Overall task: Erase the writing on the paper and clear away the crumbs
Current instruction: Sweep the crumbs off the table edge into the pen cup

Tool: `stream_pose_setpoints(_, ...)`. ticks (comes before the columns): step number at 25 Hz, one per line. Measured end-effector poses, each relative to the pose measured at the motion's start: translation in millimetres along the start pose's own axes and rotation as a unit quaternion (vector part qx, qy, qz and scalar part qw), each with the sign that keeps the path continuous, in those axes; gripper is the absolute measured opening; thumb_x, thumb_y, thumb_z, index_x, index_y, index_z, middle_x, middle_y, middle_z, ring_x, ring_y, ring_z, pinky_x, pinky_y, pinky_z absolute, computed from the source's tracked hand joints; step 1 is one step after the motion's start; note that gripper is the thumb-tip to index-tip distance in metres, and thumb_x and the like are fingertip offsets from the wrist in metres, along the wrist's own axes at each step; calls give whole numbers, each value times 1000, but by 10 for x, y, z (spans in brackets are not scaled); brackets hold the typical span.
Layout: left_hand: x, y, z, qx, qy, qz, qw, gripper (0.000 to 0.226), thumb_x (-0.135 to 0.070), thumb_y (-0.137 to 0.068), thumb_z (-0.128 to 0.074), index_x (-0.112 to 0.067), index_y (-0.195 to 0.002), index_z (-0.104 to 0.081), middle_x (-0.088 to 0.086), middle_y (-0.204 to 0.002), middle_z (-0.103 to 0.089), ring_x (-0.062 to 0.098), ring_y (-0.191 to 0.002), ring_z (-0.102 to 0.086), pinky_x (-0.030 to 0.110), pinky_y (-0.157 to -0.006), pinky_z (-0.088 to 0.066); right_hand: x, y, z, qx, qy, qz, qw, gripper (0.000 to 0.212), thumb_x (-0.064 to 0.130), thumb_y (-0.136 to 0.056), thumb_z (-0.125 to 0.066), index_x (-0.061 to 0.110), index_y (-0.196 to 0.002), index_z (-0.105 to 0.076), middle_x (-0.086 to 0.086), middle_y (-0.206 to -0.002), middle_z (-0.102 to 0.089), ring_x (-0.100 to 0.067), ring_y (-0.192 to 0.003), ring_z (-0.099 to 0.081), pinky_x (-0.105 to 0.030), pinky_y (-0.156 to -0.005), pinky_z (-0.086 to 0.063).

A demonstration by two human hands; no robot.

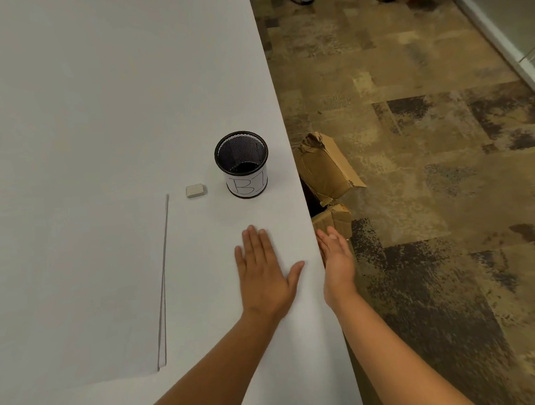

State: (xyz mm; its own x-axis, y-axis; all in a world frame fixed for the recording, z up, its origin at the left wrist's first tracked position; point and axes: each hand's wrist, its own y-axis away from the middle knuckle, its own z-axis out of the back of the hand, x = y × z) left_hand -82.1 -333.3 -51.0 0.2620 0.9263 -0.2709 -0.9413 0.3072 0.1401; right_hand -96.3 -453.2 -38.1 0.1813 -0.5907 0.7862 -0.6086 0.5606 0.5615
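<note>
Two bare hands work at the right edge of a white table, and everything is placed here against the black mesh cup standing upright near that edge, a white label on its side lettered "B I". Far to the cup's left and nearer the person lies the paper, flat on the table, its long axis running away from the person, its right edge a thin dark line leaning slightly right toward the far end; no writing can be made out on it. Between paper and cup, just left of the cup and apart from both, sits the small pale eraser, lying flat with its long axis across the table, pointing at the cup's base. Nearer the person than the cup, the left hand lies palm down on the tabletop, fingers straight and together, thumb spread toward the edge, holding nothing. Right of it, past the table edge and lower, the right hand is held palm up, fingers straight and slightly cupped, empty. Beyond the edge, right of the cup, a torn cardboard box sits on the mottled floor
</note>
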Motion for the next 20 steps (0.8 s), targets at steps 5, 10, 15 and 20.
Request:
stream_pose_setpoints(5,-243,-405,-70,8,-5,-95,995,80,-64,-87,-4,-10,-145,11,8,-154,16,19,-139,23,32,-111,17,27,3,39,14,-10,-4,1000,33,17,-98,-34,11,-129,-41,-9,-122,-55,-15,-108,-53,-19,-78,-48)
stream_pose_setpoints(10,-189,-518,115,-7,174,-224,959,62,-47,-95,-27,-22,-144,2,-5,-152,4,7,-141,10,31,-117,-4,26,-1,34,9,-20,-8,1000,33,16,-98,-32,11,-129,-41,-12,-124,-55,-17,-107,-54,-22,-84,-46)
stream_pose_setpoints(15,192,-146,124,-82,129,-10,988,70,-54,-90,-14,-15,-145,8,4,-156,4,13,-142,12,31,-116,6,33,-9,15,5,-39,-20,999,33,16,-98,-33,9,-129,-41,-12,-126,-54,-19,-108,-54,-20,-77,-46)
stream_pose_setpoints(20,93,-137,9,-34,33,41,998,85,-65,-83,0,-8,-144,10,11,-155,10,19,-140,19,33,-113,13,29,-13,26,10,-43,-23,999,35,17,-97,-32,9,-130,-40,-12,-125,-55,-19,-110,-53,-22,-81,-45)
